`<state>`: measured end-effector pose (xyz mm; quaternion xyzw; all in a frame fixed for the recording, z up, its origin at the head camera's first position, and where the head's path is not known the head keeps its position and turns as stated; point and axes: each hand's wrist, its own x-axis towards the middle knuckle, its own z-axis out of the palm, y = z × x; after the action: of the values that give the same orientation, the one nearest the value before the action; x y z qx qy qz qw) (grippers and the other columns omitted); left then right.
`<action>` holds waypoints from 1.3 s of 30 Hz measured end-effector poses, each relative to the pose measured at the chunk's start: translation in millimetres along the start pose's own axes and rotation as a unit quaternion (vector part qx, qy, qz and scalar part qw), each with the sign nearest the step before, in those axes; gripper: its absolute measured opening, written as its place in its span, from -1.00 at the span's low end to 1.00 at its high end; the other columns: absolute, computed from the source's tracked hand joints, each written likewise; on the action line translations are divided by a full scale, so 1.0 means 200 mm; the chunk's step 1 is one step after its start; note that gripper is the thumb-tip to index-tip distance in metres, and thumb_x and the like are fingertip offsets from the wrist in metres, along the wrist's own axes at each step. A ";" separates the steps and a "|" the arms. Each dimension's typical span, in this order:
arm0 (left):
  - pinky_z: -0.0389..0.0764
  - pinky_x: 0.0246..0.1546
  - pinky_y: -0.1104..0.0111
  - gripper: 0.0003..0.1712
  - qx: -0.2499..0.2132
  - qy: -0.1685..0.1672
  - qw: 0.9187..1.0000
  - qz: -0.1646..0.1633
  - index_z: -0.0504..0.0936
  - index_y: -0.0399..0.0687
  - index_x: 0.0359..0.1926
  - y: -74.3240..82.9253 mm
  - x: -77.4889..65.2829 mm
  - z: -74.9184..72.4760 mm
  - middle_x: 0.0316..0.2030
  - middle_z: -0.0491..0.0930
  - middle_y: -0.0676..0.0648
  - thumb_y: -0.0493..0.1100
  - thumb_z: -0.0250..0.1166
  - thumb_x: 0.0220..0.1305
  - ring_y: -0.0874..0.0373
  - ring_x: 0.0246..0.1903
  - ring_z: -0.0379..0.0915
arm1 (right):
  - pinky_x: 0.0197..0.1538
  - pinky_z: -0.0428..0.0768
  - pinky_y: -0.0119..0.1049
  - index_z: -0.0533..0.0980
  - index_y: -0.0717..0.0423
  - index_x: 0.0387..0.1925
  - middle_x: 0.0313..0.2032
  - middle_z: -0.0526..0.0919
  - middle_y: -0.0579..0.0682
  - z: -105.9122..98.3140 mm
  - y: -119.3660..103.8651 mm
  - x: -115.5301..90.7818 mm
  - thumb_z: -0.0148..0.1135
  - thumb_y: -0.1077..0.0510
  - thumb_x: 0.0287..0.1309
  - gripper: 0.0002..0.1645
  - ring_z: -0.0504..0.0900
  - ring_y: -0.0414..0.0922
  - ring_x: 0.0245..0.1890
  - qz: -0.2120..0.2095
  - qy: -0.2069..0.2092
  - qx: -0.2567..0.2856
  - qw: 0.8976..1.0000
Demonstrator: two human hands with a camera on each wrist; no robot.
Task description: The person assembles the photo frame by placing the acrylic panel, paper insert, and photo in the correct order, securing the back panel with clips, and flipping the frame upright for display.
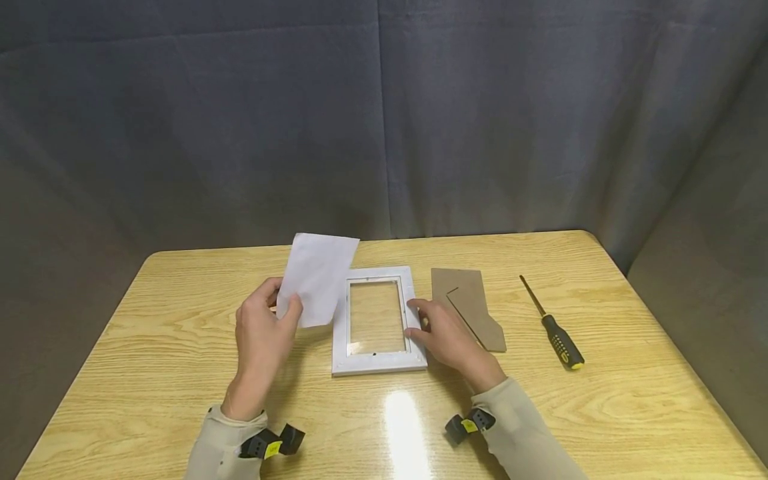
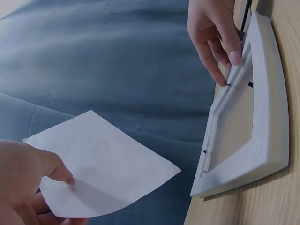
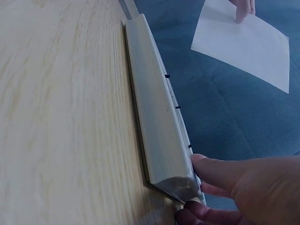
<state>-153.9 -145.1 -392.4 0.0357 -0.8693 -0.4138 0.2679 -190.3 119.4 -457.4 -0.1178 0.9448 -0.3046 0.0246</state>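
Note:
My left hand (image 1: pixel 264 333) pinches a white sheet of paper (image 1: pixel 318 277) between thumb and fingers, holding it tilted above the table. Its lower right part overlaps the left border of a white picture frame (image 1: pixel 378 363) in the head view. The frame lies flat with small dark tabs around its inner edge and a pane inside the opening. My right hand (image 1: pixel 447 337) holds the frame's right border. In the right wrist view the thumb (image 3: pixel 213 168) is on the border's upper edge, with other fingers (image 3: pixel 213 213) against the outer side.
Right of the frame lies a brown backing board (image 1: pixel 462 283) with a cut line in it. Farther right is a screwdriver (image 1: pixel 558 340) with a black and yellow handle. A grey curtain (image 1: pixel 384 120) hangs behind the wooden table (image 1: pixel 168 320).

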 end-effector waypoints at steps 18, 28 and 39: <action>0.64 -0.32 0.34 -0.71 -0.078 -0.089 0.993 -0.026 0.57 -0.29 -0.10 0.02 -0.06 0.16 -0.29 0.68 -0.21 -0.31 0.27 0.12 0.08 -0.30 0.64 | -0.27 0.53 -0.29 0.45 0.13 0.20 -0.15 0.60 0.04 0.00 0.01 0.01 0.34 0.05 0.03 -0.34 0.49 -0.16 -0.31 0.000 -0.001 0.001 1.000; 0.64 -0.37 0.37 -0.61 -0.078 -0.137 0.986 -0.055 0.52 -0.28 0.02 -0.02 -0.10 0.23 -0.23 0.67 -0.24 -0.31 0.27 0.13 0.03 -0.29 0.64 | -0.22 0.55 -0.27 0.44 0.12 0.21 -0.10 0.60 0.06 0.00 0.00 0.00 0.32 0.03 0.05 -0.33 0.51 -0.15 -0.27 0.005 -0.005 -0.002 1.000; 0.52 -0.61 0.40 -0.35 -0.018 -0.201 0.978 -0.055 0.38 -0.23 0.28 -0.05 -0.12 0.26 -0.28 0.60 -0.08 -0.16 0.27 0.16 0.28 -0.55 0.52 | -0.23 0.55 -0.28 0.44 0.09 0.22 -0.12 0.60 0.04 0.00 0.00 0.00 0.32 0.02 0.05 -0.33 0.51 -0.16 -0.28 0.003 0.001 -0.010 1.000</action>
<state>-160.2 -108.0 -437.7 -0.0054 -0.8946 -0.4420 0.0647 -189.6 118.9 -457.7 -0.1146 0.9484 -0.2949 0.0230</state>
